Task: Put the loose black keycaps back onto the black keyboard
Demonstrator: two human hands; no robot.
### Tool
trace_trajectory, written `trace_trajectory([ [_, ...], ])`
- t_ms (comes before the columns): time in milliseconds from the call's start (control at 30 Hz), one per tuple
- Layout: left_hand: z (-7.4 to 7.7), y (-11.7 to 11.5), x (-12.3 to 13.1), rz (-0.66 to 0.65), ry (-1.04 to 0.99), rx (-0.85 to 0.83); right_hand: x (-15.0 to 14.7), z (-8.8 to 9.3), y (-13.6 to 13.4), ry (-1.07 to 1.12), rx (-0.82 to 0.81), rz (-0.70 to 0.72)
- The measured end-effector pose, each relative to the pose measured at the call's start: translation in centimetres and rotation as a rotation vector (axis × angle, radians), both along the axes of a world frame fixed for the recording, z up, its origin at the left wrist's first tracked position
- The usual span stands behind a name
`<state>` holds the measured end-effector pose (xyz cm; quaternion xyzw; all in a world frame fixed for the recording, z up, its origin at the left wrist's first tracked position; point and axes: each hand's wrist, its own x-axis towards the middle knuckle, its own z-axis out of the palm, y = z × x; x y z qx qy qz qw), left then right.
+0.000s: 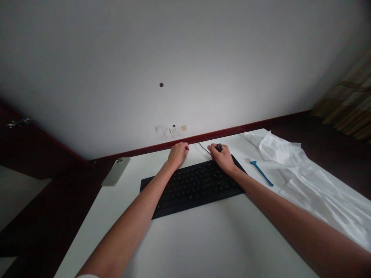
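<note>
A black keyboard lies on the white table in front of me, my forearms reaching over its two sides. Above its far right part, my right hand is closed around a dark bundle that looks like coiled black cable. A thin stretch of black cord runs over the table to the left of that hand. My left hand is beyond the keyboard's far edge with its fingers curled in. A small dark bit shows at its fingertips, too small to name.
A phone lies at the table's left edge. To the right of the keyboard are a blue brush-like tool and a crumpled white cloth. Behind the table stands a wall with sockets; a curtain hangs at far right.
</note>
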<state>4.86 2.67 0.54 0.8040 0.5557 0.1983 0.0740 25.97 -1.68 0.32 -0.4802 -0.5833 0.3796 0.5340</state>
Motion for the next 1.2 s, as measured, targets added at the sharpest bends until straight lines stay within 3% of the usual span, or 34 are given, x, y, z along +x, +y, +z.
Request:
trace_trajectory([
  [233,0.7,-6.3,3.5,-0.128,-0.134,-0.002,0.0,-0.5,0.3,0.037,0.021,0.007],
  [333,0.2,-7.7,4.1,-0.155,-0.117,-0.011,-0.1,-0.7,0.4,0.053,0.029,0.009],
  [833,-0.7,-8.6,4.1,-0.178,-0.043,0.070,0.0,-1.2,0.8,0.079,0.031,-0.002],
  [1200,-1.2,-8.1,4.2,-0.181,-0.028,0.099,-0.2,-1.7,1.7,0.128,-0.011,-0.050],
])
